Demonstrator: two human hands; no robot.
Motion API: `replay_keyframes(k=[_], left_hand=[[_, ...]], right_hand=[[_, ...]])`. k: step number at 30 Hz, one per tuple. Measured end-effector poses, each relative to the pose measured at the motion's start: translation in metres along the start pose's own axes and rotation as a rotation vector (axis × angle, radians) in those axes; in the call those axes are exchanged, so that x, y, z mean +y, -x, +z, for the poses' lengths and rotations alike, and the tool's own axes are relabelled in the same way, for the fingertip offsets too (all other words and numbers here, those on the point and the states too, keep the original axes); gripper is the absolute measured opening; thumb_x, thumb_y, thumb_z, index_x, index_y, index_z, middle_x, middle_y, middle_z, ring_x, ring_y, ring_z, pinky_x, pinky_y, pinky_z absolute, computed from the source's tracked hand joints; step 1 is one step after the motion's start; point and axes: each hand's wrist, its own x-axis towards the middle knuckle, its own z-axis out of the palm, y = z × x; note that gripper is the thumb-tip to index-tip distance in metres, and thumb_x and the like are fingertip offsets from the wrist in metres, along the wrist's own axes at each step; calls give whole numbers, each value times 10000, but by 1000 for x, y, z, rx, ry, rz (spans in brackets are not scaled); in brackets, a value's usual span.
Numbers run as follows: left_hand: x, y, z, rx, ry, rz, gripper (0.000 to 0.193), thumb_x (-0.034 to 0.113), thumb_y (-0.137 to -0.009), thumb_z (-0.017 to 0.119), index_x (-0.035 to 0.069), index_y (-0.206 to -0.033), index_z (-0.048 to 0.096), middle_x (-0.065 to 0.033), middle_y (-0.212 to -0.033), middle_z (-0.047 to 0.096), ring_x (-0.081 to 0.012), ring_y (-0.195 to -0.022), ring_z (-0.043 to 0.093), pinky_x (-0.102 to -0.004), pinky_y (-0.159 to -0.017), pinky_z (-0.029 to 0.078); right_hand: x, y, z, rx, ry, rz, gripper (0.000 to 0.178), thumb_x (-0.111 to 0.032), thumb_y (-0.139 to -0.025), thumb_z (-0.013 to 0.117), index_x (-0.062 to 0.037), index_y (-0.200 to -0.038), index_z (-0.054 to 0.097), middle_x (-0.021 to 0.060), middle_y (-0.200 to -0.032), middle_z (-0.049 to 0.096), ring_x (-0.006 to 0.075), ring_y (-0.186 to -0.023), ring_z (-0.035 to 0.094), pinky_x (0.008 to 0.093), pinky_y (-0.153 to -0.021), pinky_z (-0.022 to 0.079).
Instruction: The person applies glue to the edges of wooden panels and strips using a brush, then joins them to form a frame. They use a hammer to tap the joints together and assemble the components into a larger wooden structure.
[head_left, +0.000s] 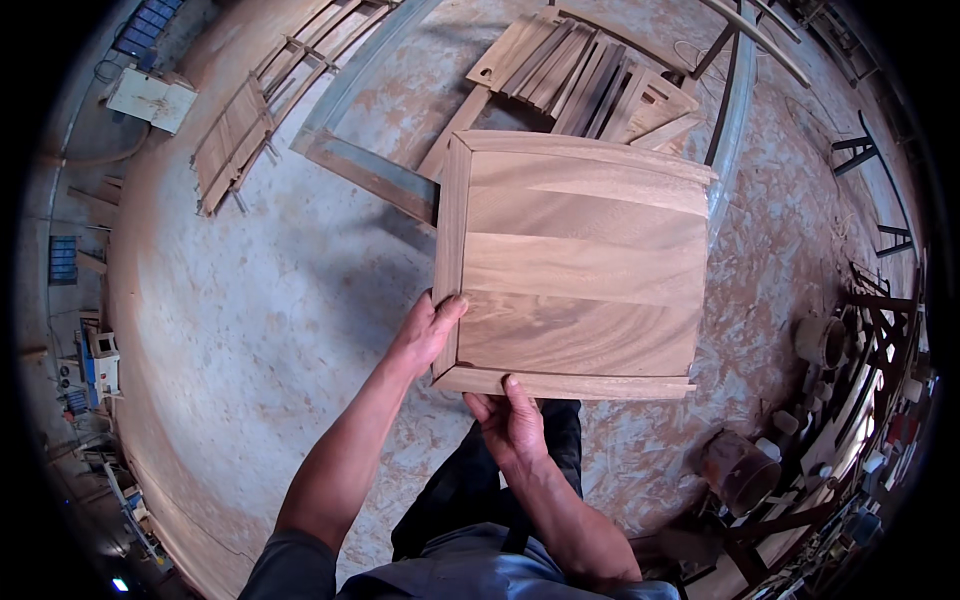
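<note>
A framed wooden panel (585,270) is held up in front of me, clear of the floor. Wide boards in light and darker brown make up its face. Frame strips run along its far, left and near sides, while no strip shows on the right edge. My left hand (425,335) grips the left strip near the lower corner, thumb on top. On the near strip, my right hand (510,420) is closed with its thumb over the upper face; its other fingers are partly hidden beneath the panel.
Beyond the panel, several wooden slats (575,75) lie piled among bluish-grey beams (370,60). A slatted wooden frame (235,145) rests on the floor at the far left. Buckets (740,470) and clutter line the right side. A white box-like unit (150,98) stands far left.
</note>
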Motion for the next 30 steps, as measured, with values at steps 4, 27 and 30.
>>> replay_keyframes(k=[4, 27, 30], left_hand=[[3, 0, 0, 4, 12, 75, 416, 295, -920, 569, -9, -1201, 530, -65, -1107, 604, -155, -1028, 530, -323, -917, 416], [26, 69, 2, -13, -796, 116, 1172, 292, -644, 826, -78, -1431, 41, -288, -1409, 322, -350, -1308, 367, -372, -1081, 324], [39, 77, 11, -30, -981, 69, 1302, 324, -609, 855, -111, -1418, -67, -331, -1438, 244, -396, -1337, 315, -380, -1104, 305]], right_hand=[[2, -4, 2, -33, 9, -8, 379, -263, -886, 642, -57, -1182, 523, 117, -1121, 614, 270, -996, 629, 431, -897, 525], [-244, 75, -60, 468, 1349, -960, 518, -236, -954, 517, 93, -1331, 382, 242, -1207, 578, 275, -1108, 570, 342, -958, 422], [-265, 34, -41, 408, 1589, -766, 527, -312, -946, 504, 108, -1257, 437, 287, -1122, 597, 353, -1076, 583, 364, -925, 435]])
